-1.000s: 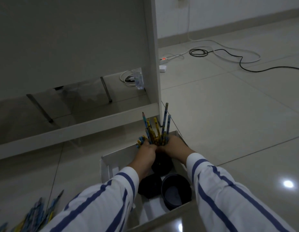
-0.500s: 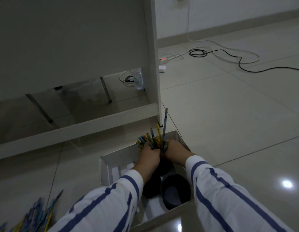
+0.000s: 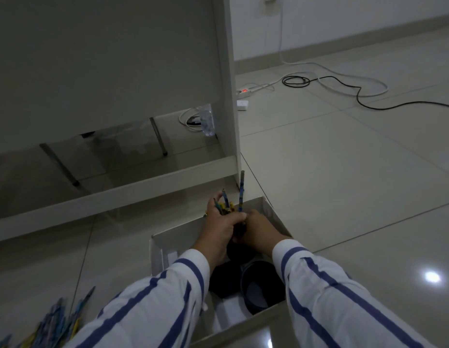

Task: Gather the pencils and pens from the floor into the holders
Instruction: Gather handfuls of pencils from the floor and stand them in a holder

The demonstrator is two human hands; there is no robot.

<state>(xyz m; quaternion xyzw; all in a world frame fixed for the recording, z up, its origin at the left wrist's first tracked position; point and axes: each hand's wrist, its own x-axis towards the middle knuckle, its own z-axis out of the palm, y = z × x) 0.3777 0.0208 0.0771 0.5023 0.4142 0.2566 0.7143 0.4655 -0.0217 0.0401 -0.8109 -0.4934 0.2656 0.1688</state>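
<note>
I count three dark holders [image 3: 262, 285] in the box [image 3: 276, 217]. The left hand [image 3: 222, 229] and right hand [image 3: 259, 229] both grasp one pencil bundle [image 3: 224, 207] above the farthest holder. The bundle sits lower than a second ago, with one pencil [image 3: 241, 189] still tall, and one loose pile [image 3: 55, 327] lies lower left.

A plain indoor room, home or office, I cannot tell which; a white laminate desk [image 3: 227, 84] stands on a glossy pale tiled floor [image 3: 344, 184]; just right of the desk lies a power strip [image 3: 246, 91] with a red light; farther right loop a black cable [image 3: 295, 81] and a white cable [image 3: 344, 74]; beyond the desk a skirting board [image 3: 344, 43] lines the pale wall; under the desk stand a clear plastic bottle [image 3: 207, 121] and thin metal legs [image 3: 158, 135].
</note>
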